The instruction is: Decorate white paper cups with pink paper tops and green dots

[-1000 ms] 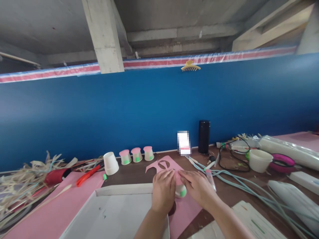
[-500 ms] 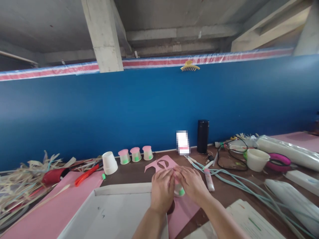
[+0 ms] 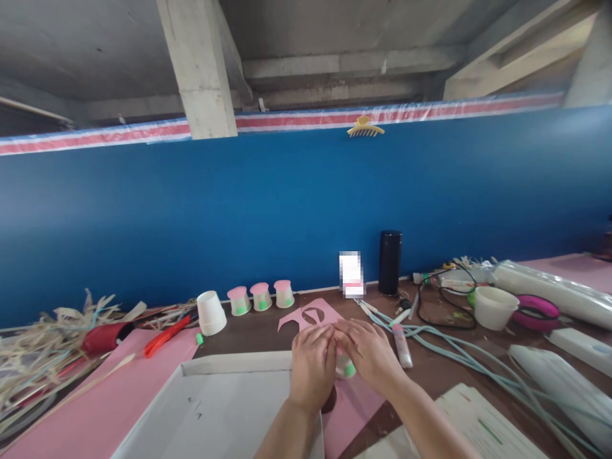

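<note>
My left hand [image 3: 313, 366] and my right hand [image 3: 370, 357] meet with bent fingers over the top of a small upside-down paper cup [image 3: 345, 365]. Below my right palm, its pale side and a green patch show. A bit of pink peeks out between the hands, but my fingers hide most of the cup's top. Under it lies pink paper [image 3: 356, 408], and a cut-out pink sheet [image 3: 329, 311] with round holes is just beyond my fingertips.
Several cups stand at the back left: a plain white cup [image 3: 211, 313] and pink-topped cups [image 3: 261, 297]. A white shallow box [image 3: 229, 408] borders my left forearm. On the right are a glue tube [image 3: 402, 346], pale blue cords [image 3: 459, 350], a black bottle [image 3: 391, 262] and a white cup [image 3: 495, 307].
Almost nothing differs. Both hands stay closed around the top of the cup, with only a very slight shift of the view.
</note>
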`<state>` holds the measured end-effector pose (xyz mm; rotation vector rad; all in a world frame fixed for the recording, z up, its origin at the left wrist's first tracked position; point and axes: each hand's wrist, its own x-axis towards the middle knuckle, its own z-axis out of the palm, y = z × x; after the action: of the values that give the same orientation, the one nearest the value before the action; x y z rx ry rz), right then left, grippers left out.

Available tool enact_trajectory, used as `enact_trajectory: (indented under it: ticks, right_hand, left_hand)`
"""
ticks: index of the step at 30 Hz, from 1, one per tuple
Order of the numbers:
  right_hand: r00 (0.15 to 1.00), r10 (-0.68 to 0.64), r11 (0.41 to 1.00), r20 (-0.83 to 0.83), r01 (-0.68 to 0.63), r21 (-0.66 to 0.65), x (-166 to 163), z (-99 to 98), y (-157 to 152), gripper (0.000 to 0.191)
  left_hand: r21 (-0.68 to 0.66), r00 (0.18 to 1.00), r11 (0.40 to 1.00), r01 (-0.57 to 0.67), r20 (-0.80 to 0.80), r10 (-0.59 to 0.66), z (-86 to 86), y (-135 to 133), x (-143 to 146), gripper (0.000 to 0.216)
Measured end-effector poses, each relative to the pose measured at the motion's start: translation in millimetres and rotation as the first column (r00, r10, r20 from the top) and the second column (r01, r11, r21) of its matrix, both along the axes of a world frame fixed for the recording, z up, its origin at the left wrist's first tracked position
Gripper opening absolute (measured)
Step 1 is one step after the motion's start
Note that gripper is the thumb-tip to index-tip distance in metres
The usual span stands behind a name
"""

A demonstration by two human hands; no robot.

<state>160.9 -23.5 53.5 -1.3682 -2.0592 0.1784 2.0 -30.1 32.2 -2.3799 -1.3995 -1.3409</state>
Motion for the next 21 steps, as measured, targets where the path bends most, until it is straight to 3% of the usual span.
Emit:
enact_trajectory:
  ticks: [12, 21]
  right_hand:
    - [0.989, 0.101, 0.989, -0.107, -0.112, -0.1, 8, -13.9, 10, 0.05]
    - [0.984, 0.103, 0.993, -0.148, -0.111, -0.047, 8, -18.2, 9, 0.045]
  left_hand:
    - [0.024, 1.0, 1.0, -0.015, -0.009, 0.015, -2.0, 1, -1, 0.031]
    - [0.022, 1.0, 1.0, -0.017, -0.004, 0.017, -3.6, 1, -1, 0.032]
